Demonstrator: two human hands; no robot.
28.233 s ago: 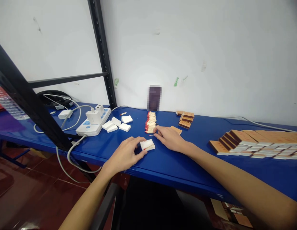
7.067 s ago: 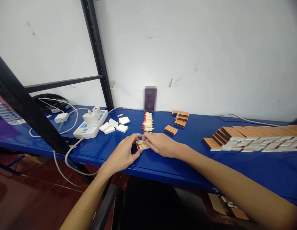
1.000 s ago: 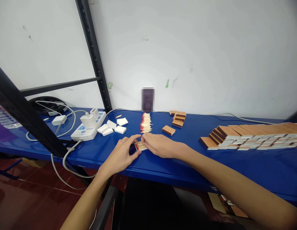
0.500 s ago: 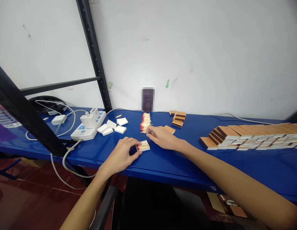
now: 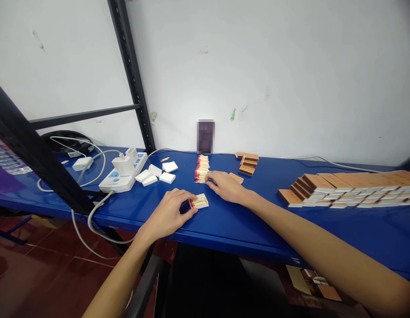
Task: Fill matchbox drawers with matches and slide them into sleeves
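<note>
My left hand (image 5: 173, 211) is closed around the near left end of a white matchbox tray (image 5: 202, 204), thumb on one side and fingers on the other. Red-tipped matches lie inside that tray, which rests on the blue tabletop. Just beyond it, a long pile of loose matches (image 5: 202, 168) stretches toward the wall, red heads to the left. My right hand (image 5: 226, 186) is at the pile's near right end with thumb and forefinger pinched together. Whatever sits between those fingertips is too small to make out. An orange matchbox sleeve (image 5: 236, 178) shows partly behind this hand.
Several white trays (image 5: 155, 171) lie left of the pile, beside a power strip (image 5: 123, 172) with cables. A few matchboxes (image 5: 247, 164) are stacked at the back. Rows of matchboxes (image 5: 340, 183) fill the right. A black shelf post (image 5: 130, 70) rises at left.
My right hand has shifted slightly at the near end of the match pile, fingers still pinched. The left hand keeps its hold on the tray. The whole view has moved a little.
</note>
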